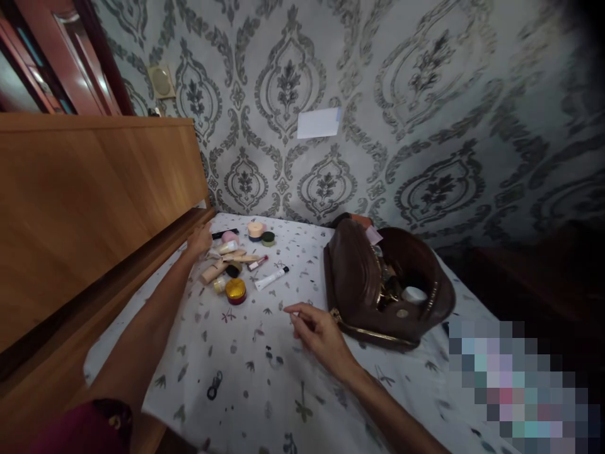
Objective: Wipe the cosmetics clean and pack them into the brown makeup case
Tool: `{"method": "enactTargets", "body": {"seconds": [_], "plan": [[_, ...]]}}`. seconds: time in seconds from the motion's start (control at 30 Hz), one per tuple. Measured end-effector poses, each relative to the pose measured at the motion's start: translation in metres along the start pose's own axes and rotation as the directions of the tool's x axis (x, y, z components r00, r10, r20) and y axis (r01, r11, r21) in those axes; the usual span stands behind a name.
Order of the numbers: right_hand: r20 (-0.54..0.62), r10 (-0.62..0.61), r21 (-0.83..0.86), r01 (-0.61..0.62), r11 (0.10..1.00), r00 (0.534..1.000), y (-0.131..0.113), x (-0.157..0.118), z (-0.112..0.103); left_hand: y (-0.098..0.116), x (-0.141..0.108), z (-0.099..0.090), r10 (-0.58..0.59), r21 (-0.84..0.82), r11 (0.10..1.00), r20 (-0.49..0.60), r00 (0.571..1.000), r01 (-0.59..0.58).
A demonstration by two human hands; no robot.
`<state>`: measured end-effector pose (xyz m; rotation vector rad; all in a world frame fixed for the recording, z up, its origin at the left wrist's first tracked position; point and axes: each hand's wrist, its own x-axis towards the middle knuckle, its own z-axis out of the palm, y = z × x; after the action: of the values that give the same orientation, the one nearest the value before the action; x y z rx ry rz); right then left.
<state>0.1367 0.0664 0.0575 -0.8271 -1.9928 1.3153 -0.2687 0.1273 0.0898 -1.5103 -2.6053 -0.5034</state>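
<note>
My left hand reaches to the far left edge of the patterned white sheet, beside a slim black item. Its fingers are too blurred to show whether it grips anything. My right hand hovers or rests over the sheet left of the brown handbag, its index finger stretched out and nothing visible in it. Cosmetics lie in a loose cluster: a gold-lidded jar, a beige tube, a white tube with a black cap, a pink round item and a dark green-lidded jar.
A wooden board stands along the left side. Behind is a patterned wall with a white card-like sheet on it. The handbag gapes, with a white round item inside. Part of the lower right is pixelated.
</note>
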Motion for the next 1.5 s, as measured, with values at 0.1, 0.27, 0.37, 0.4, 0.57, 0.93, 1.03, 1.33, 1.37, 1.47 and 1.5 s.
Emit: {"method": "enactTargets", "body": {"seconds": [0.1, 0.27, 0.37, 0.4, 0.57, 0.93, 1.03, 1.33, 1.37, 1.47, 1.5], "plan": [[0.006, 0.116, 0.158, -0.115, 0.981, 0.993, 0.014, 0.004, 0.009, -0.008, 0.010, 0.015, 0.004, 0.042, 0.999, 0.081, 0.997, -0.007], [-0.007, 0.162, 0.225, -0.157, 0.962, 0.987, 0.036, 0.004, 0.014, -0.011, 0.010, 0.025, -0.051, 0.084, 0.996, 0.124, 0.991, 0.041], [0.005, 0.140, 0.217, -0.138, 0.966, 0.990, 0.041, 0.002, 0.014, -0.008, 0.005, 0.018, -0.103, 0.065, 0.993, 0.096, 0.990, 0.097], [0.008, 0.135, 0.214, -0.133, 0.968, 0.991, 0.042, 0.002, 0.014, -0.006, 0.003, 0.014, -0.116, 0.050, 0.992, 0.073, 0.991, 0.113], [0.001, 0.134, 0.277, -0.129, 0.952, 0.991, 0.039, 0.001, 0.010, 0.010, -0.031, -0.017, 0.012, -0.069, 0.997, -0.084, 0.996, -0.018], [-0.085, 0.251, 0.691, -0.124, 0.712, 0.964, 0.021, 0.000, 0.003, 0.086, -0.174, -0.025, 0.810, -0.368, 0.575, 0.132, 0.571, -0.731], [-0.100, 0.288, 0.739, -0.122, 0.662, 0.952, 0.021, -0.003, 0.003, 0.093, -0.175, -0.025, 0.830, -0.392, 0.547, 0.144, 0.538, -0.740], [-0.040, 0.201, 0.691, -0.118, 0.713, 0.979, 0.024, -0.007, 0.016, 0.119, -0.186, -0.013, 0.849, -0.405, 0.523, 0.175, 0.498, -0.750], [-0.025, 0.185, 0.672, -0.121, 0.731, 0.982, 0.024, -0.008, 0.018, 0.125, -0.190, -0.009, 0.832, -0.426, 0.547, 0.180, 0.525, -0.721], [0.034, 0.136, 0.604, -0.128, 0.787, 0.990, 0.023, -0.012, 0.025, 0.146, -0.199, 0.004, 0.787, -0.529, 0.580, 0.168, 0.593, -0.620], [0.051, 0.123, 0.584, -0.130, 0.801, 0.991, 0.023, -0.014, 0.026, 0.153, -0.200, 0.008, 0.773, -0.570, 0.579, 0.154, 0.616, -0.583]]}}
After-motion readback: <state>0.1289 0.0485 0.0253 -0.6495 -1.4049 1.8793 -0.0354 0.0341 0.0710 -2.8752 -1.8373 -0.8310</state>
